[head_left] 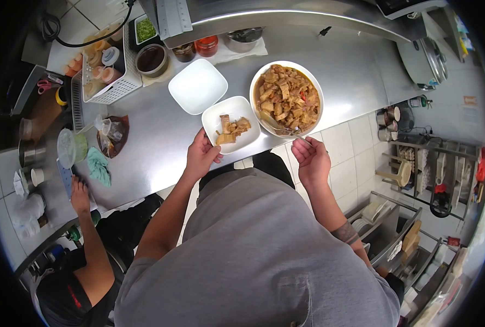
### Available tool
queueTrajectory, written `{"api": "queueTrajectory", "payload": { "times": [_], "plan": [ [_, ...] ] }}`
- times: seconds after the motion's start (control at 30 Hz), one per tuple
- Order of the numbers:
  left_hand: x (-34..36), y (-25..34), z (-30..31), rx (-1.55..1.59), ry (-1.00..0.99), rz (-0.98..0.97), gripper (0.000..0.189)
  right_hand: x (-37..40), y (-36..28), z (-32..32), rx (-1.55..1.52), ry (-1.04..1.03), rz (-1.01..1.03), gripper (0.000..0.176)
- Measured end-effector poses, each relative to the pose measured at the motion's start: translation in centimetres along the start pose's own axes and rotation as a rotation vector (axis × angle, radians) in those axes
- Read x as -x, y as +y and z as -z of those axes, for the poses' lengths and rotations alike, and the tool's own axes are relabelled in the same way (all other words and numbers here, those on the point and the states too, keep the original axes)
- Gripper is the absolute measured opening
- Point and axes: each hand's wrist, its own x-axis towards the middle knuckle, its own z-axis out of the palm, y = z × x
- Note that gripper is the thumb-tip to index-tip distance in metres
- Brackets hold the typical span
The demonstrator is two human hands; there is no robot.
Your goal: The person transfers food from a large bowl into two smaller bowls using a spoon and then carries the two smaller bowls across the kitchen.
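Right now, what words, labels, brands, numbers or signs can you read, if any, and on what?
None readable.
Red marking on a co-worker's black fabric sleeve: too small and blurred.
Small orange-and-white paper on the white wall: too small; can't tell if it bears text.
No lettering shows on the small square white bowl or large round white bowl.

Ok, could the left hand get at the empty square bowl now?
Probably yes: the left hand holds the small food bowl by its edge, but if it lets go, bare counter to its left should leave a way round to the empty square bowl.
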Motion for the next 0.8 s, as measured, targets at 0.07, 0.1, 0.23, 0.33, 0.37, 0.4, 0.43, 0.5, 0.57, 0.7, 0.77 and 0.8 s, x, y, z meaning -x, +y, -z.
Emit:
{"api": "queueTrajectory", "payload": {
  "times": [0.07, 0.1, 0.23, 0.33, 0.37, 0.4, 0.43, 0.5, 0.57, 0.7, 0.77, 0.8],
  "plan": [
    [0.0, 0.0, 0.0, -0.003, 0.002, 0.006, 0.075, -1.0, 0.1, 0.8, -0.057, 0.063, -0.028, 0.035],
    [0.0, 0.0, 0.0, -0.005, 0.008, 0.009, 0.075, -1.2, 0.1, 0.7, -0.061, 0.068, -0.027, 0.035],
    [-0.1, -0.2, -0.1, 0.003, 0.001, 0.004, 0.075, -2.1, 0.4, 0.0, 0.016, 0.138, -0.053, 0.028],
    [-0.1, -0.1, -0.1, -0.019, 0.004, 0.001, 0.074, -2.6, 1.0, -0.8, 0.035, 0.140, -0.007, 0.024],
    [-0.1, -0.1, 0.0, -0.018, -0.003, 0.005, 0.074, -2.6, 1.2, -1.0, 0.031, 0.130, 0.022, 0.024],
    [-0.1, -0.2, 0.1, -0.017, -0.009, 0.009, 0.073, -2.5, 1.4, -1.2, 0.030, 0.130, 0.021, 0.024],
    [-0.1, -0.2, 0.1, -0.018, -0.008, 0.009, 0.073, -2.3, 1.4, -1.4, 0.013, 0.112, 0.041, 0.025],
    [-0.1, -0.3, 0.1, 0.015, 0.000, 0.005, 0.074, -1.6, 1.2, -1.6, -0.003, 0.093, 0.059, 0.026],
    [-0.1, -0.4, 0.1, 0.020, 0.004, -0.002, 0.074, -0.4, 0.3, -1.5, 0.130, 0.000, 0.111, 0.033],
    [-0.1, -0.1, 0.1, 0.000, -0.011, -0.005, 0.074, 1.1, -0.7, -1.6, 0.264, -0.038, 0.216, 0.039],
    [0.0, -0.1, 0.0, 0.004, -0.004, -0.003, 0.074, 1.2, -1.1, -1.8, 0.290, -0.061, 0.259, 0.043],
    [-0.1, -0.1, 0.0, 0.006, 0.002, -0.002, 0.074, 1.2, -1.3, -2.1, 0.290, -0.059, 0.261, 0.043]
  ]
}}
